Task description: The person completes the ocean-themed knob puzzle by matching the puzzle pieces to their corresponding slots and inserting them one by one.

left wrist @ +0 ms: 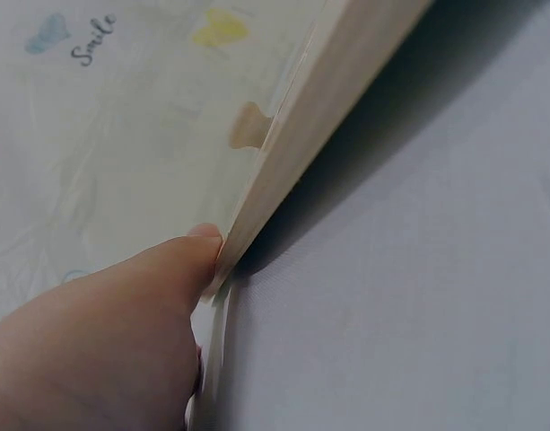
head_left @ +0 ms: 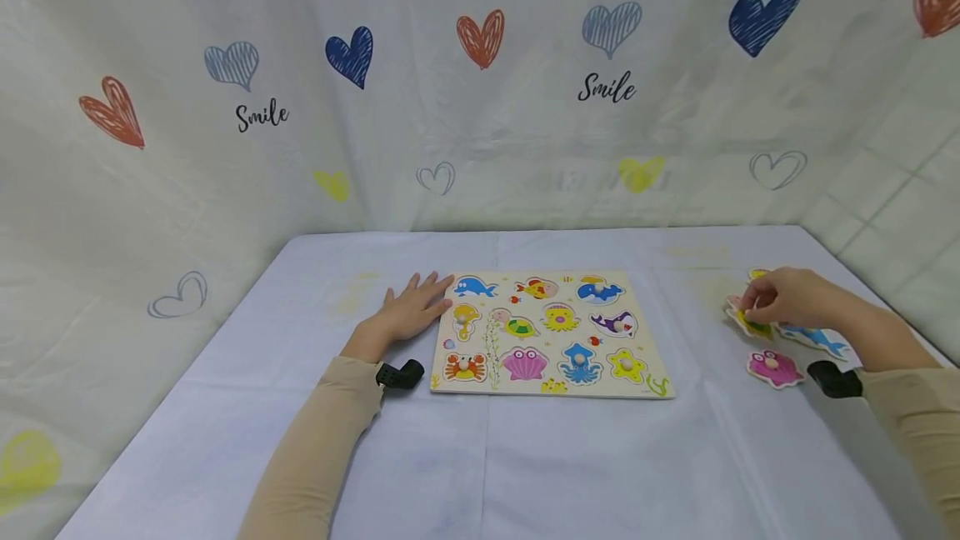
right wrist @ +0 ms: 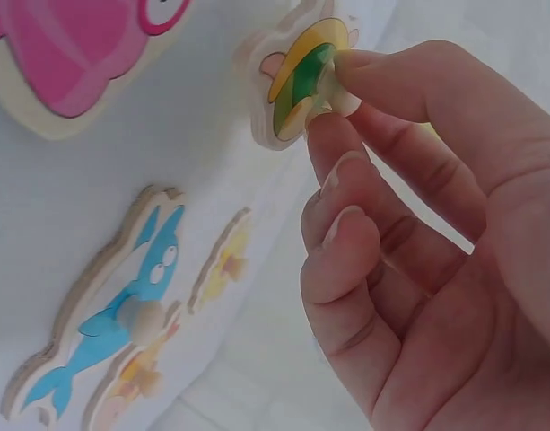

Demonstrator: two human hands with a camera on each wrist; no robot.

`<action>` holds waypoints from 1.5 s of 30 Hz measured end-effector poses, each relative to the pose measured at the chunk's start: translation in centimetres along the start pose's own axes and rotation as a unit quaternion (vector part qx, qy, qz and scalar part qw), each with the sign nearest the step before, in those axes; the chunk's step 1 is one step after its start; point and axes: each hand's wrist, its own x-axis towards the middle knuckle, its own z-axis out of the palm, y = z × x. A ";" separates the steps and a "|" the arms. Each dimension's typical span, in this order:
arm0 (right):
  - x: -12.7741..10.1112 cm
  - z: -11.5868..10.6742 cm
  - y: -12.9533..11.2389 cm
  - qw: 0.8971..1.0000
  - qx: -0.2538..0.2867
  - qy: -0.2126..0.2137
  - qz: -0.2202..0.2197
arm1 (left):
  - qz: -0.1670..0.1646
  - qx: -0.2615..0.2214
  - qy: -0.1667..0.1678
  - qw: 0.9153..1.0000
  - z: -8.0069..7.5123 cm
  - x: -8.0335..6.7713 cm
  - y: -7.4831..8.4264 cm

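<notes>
Puzzle board (head_left: 552,333): wooden, sea-animal cut-outs, centre of blue-white table (head_left: 480,457).
Left hand (head_left: 408,311): flat, fingers straight, resting against board's left edge; grips nothing.
Right hand (head_left: 787,297): at right of table, fingertips (right wrist: 346,67) pinching the knob of turtle piece (right wrist: 297,81), tilted.
Loose pieces nearby: blue dolphin piece (head_left: 817,340), pink shell piece (head_left: 774,368), just near of the right hand.

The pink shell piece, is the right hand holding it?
No, the pink shell piece lies on the table while the right hand pinches the peg of a green and yellow piece.
</notes>
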 end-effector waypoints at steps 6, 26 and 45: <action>0.0 -0.1 -1.1 1.000 -0.002 0.016 -0.008 | -0.001 0.002 0.000 1.000 0.0 0.0 0.0; 1.8 0.0 -9.1 0.997 -0.016 0.035 -0.073 | 0.005 0.002 0.006 1.000 0.1 0.2 -0.2; 4.8 1.9 -16.0 0.991 -0.002 0.012 -0.130 | 0.004 0.006 0.004 1.000 0.2 0.4 -0.3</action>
